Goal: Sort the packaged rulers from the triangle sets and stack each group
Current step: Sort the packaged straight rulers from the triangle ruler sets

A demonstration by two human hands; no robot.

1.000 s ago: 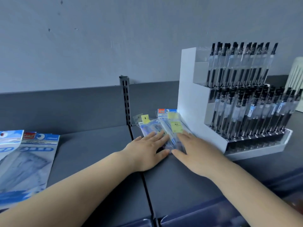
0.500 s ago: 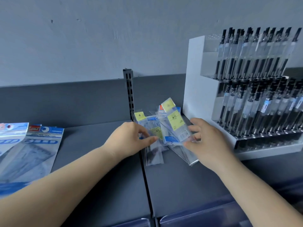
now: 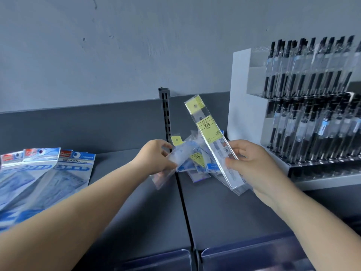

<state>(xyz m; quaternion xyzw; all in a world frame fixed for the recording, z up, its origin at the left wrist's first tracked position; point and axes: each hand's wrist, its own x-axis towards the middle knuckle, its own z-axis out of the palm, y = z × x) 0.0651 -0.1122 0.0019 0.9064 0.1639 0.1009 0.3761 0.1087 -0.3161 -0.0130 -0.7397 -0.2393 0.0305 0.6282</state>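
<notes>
Lifted since 0.5 s ago, 1 packaged ruler [image 3: 213, 145] stands tilted at centre in the right hand [image 3: 252, 165]'s closed grip, while the left hand [image 3: 156, 157] pinches another packet [image 3: 172, 163], likely to separate them.

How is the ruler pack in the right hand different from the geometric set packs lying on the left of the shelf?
The ruler pack is long, narrow and clear with yellow labels; the geometric set packs are much wider, with blue and white headers. The ruler pack is lifted and tilted in the right hand; the geometric set packs lie flat, overlapping on the shelf. Both are sealed in clear plastic sleeves.
</notes>
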